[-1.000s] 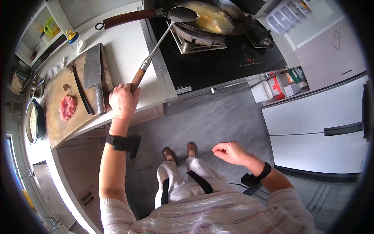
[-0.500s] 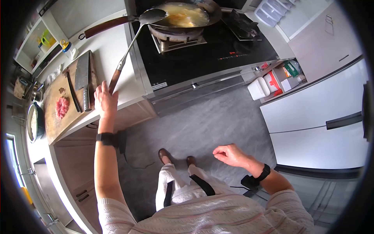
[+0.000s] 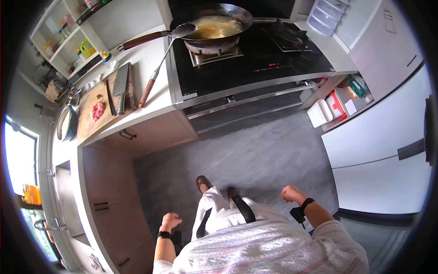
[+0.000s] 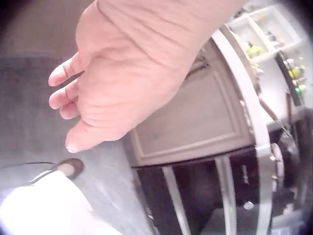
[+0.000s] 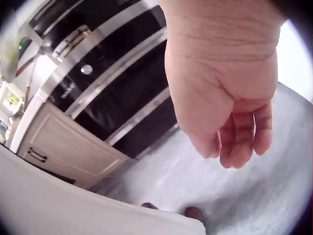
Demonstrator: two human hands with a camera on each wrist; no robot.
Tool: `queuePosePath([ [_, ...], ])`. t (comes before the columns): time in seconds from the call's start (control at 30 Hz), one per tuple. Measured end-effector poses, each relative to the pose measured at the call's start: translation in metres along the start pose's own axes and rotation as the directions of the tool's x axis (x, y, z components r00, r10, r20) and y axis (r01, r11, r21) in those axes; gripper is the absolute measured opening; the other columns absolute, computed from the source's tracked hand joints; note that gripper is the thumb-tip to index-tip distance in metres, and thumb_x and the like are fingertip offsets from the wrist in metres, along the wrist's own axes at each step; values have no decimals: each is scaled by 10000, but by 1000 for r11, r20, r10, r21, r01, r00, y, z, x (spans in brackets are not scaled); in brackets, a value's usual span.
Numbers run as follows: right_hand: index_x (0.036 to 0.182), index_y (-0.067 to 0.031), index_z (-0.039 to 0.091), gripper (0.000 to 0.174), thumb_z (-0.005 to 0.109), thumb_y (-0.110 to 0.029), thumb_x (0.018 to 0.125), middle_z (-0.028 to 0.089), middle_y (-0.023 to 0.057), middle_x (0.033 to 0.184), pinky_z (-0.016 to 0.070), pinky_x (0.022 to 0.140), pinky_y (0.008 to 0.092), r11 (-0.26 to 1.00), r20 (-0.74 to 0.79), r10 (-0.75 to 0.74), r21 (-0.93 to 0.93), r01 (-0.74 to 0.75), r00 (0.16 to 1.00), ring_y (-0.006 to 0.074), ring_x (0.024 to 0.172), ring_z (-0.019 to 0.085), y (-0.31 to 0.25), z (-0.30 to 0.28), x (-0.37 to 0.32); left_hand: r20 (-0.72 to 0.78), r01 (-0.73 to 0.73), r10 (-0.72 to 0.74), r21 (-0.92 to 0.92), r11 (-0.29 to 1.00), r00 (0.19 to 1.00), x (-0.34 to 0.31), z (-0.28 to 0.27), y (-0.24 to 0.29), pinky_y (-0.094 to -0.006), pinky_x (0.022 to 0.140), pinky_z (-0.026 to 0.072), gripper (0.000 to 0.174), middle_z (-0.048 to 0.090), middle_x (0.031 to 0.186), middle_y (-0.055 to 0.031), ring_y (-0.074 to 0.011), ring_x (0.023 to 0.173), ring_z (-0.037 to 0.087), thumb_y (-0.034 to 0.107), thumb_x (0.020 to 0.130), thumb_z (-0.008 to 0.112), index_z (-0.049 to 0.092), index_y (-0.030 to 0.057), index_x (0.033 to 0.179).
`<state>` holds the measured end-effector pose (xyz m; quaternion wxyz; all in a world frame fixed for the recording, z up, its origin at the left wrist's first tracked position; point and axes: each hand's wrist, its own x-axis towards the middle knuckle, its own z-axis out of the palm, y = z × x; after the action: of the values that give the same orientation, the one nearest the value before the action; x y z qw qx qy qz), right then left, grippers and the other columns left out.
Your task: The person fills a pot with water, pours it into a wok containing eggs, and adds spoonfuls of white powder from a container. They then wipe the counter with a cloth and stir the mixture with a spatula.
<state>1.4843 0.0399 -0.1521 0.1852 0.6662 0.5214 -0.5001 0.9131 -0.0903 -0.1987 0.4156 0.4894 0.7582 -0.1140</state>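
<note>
Both hands hang free at the person's sides. The left hand [image 3: 170,221] is low beside the left hip with loosely bent fingers, and nothing is in it in the left wrist view. The right hand [image 3: 294,195] hangs by the right side, its fingers [image 5: 239,142] relaxed and empty in the right wrist view. A ladle [image 3: 153,82] with a wooden grip leans from the counter to the rim of a wok [image 3: 244,18]. Yellowish broth [image 3: 214,27] with pale, egg-like pieces fills the wok, which sits on the left burner.
A cutting board [image 3: 89,123] on the counter carries raw meat [image 3: 97,111], black chopsticks [image 3: 111,97] and a cleaver [image 3: 121,82]. A bowl [image 3: 68,123] stands beside it. The hob [image 3: 273,57] lies ahead, with an open drawer [image 3: 340,107] and white fridge [image 3: 374,146] to the right.
The left hand has left the ladle's wooden handle and dropped back to the person's side. The ladle stays leaning on the wok. The view has shifted as the person stands farther from the counter.
</note>
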Motion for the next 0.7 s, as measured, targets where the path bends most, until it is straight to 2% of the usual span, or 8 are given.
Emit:
queuePosePath([
  [0.1,637,-47,633,177,543,-158,740,618,69,584,487,474,297,985,-15,116,130,-113,993,175,485,597,28,12,6,115,431,-425,-428,795,898,-59,28,-30,-280,466,478,372,623,660,-65,-145,533,603,168,666,697,639,43,1012],
  [0.2,617,-41,629,186,544,-151,742,612,77,572,480,464,293,958,-46,189,227,-174,981,168,481,590,34,12,16,135,477,-474,-472,741,870,-71,57,-60,-285,454,474,309,629,671,-63,-148,517,600,149,683,673,648,35,970],
  [0.3,708,-41,647,166,550,-160,772,624,69,612,478,457,297,971,-58,66,233,-50,996,154,490,587,15,13,28,87,322,-331,-547,773,940,-75,61,-50,-276,421,456,162,626,692,-53,-149,508,592,104,717,633,668,61,869],
  [0.4,905,-40,631,175,548,-168,820,638,47,708,478,443,285,928,-73,-4,371,31,997,134,514,590,-22,12,36,42,339,-428,-682,649,903,-76,41,-2,-269,426,442,301,607,668,-50,-134,502,559,132,702,668,625,38,985],
  [0.47,898,-37,632,170,549,-164,822,636,49,701,477,434,278,926,-66,-46,372,67,997,134,512,589,-39,13,37,-18,277,-368,-624,730,930,-61,28,13,-271,512,484,313,631,699,-51,-135,539,588,154,682,689,636,43,970],
  [0.53,890,-24,626,162,552,-155,829,629,58,686,475,410,272,920,-61,-65,384,83,996,131,504,583,-50,16,40,-140,121,-243,-575,810,960,-43,23,13,-285,690,518,334,670,805,-82,-184,745,655,187,675,685,636,50,975],
  [0.63,889,-18,620,155,543,-142,835,627,67,680,473,405,282,942,-26,-52,331,57,998,143,498,581,-53,24,43,-278,45,-187,-448,893,942,-48,1,21,-289,746,510,332,673,844,-70,-203,812,650,207,682,677,638,55,975],
  [0.7,896,-17,616,148,538,-126,834,626,76,676,475,410,297,950,24,3,312,-11,1000,159,498,583,-47,30,52,-275,82,-258,-521,850,926,-56,2,6,-292,766,504,327,672,860,-72,-208,829,646,214,682,675,642,64,971],
])
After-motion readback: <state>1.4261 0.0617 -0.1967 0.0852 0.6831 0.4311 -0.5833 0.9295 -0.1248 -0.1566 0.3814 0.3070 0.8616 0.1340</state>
